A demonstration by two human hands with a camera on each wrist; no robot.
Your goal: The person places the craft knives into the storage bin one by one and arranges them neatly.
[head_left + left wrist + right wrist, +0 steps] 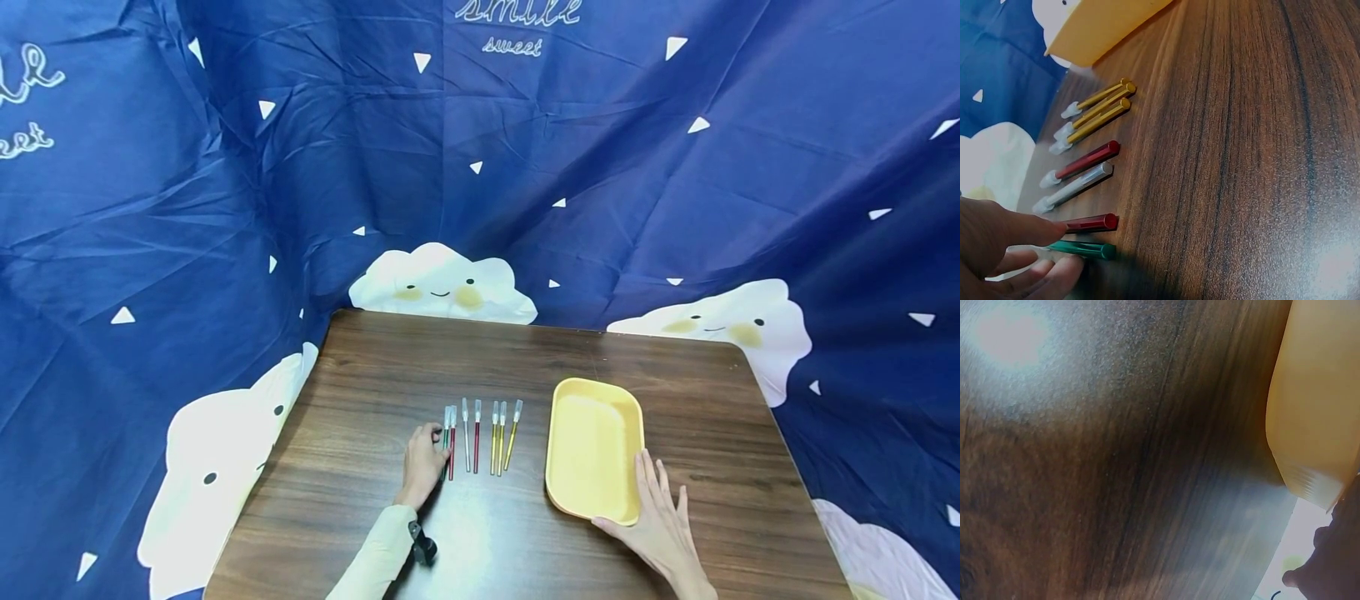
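A row of slim metal-handled craft knives with clear caps lies on the table. At its left end, my left hand (422, 462) has thumb and fingertips on either side of the green craft knife (1088, 249). The thumb tip also lies close against a red craft knife (1094, 222). Further right come a silver craft knife (467, 437), another red craft knife (477, 437) and three gold craft knives (502, 442). My right hand (663, 525) rests against the near right corner of a yellow tray (592, 450), its fingers straight along the side and its thumb at the near edge.
The brown wooden table (465, 358) ends at a blue curtain (480, 125) with white clouds along its back and sides. A small black device (423, 546) is strapped at my left wrist. Glare whitens the table near the front.
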